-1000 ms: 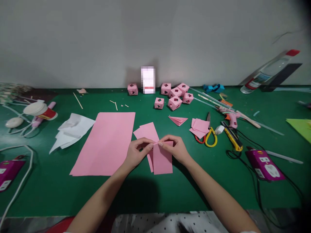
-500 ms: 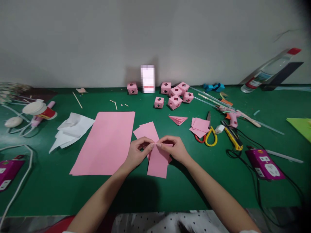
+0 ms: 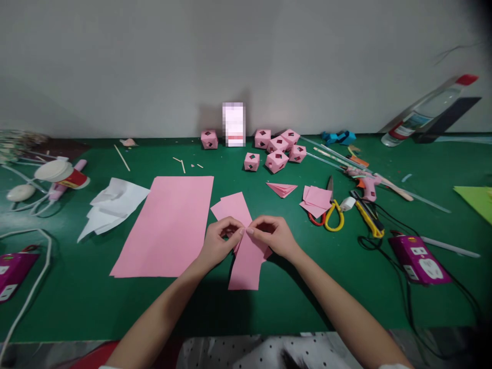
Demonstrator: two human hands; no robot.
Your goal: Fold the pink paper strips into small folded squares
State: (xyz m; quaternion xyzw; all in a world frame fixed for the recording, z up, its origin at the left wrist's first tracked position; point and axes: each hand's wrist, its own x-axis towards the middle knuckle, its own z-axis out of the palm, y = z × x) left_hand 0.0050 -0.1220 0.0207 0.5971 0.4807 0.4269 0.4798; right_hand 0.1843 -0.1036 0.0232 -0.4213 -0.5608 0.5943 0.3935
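Both hands pinch the far end of a pink paper strip [image 3: 247, 269] between thumbs and forefingers. My left hand [image 3: 222, 238] is closed at the strip's upper left, and my right hand [image 3: 274, 236] is closed at its upper right, the fingertips nearly touching. The strip hangs down toward me. Beneath and behind it lie more pink paper pieces [image 3: 232, 205], partly hidden by the hands. To the left, a stack of large pink sheets [image 3: 169, 225] lies flat. Small pink squares [image 3: 317, 201] and a folded pink paper piece [image 3: 282, 189] lie beyond my right hand.
Several pink paper cubes with cut-out holes [image 3: 277, 161] stand near the wall beside a blurred, upright phone-like screen [image 3: 234, 124]. On the right are scissors [image 3: 334, 217], a utility knife [image 3: 369, 218], a glue gun [image 3: 369, 185] and a purple power strip [image 3: 421, 260]. Crumpled white paper [image 3: 115, 207] and a cup [image 3: 63, 174] lie left.
The strip's near end has swung slightly left and closer to me, and it now looks longer and unfolded. The hands stay in almost the same place.
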